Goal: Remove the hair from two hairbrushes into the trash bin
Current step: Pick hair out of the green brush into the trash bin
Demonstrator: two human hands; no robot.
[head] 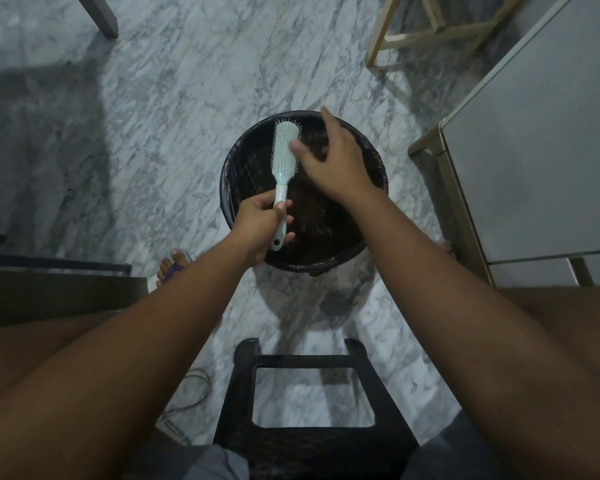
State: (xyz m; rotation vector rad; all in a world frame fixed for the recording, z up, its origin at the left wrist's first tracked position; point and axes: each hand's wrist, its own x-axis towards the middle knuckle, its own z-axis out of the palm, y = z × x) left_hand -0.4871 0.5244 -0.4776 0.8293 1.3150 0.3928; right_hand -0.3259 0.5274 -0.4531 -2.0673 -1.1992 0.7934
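Observation:
A pale mint hairbrush (284,150) is held upright over a round black trash bin (234,161) lined with a dark bag. My left hand (260,225) grips the brush handle. My right hand (329,161) hovers over the bin at the brush head, thumb touching the bristles, fingers spread. Dark brown hair lies inside the bin. Whether my right hand pinches any hair is hidden. Only one brush is in view.
A black stool (312,403) stands between my knees on the marble floor. A grey cabinet (534,150) is at the right, wooden stool legs (430,32) at the top right, a dark low surface (49,292) at the left. My left foot (172,266) wears a sandal.

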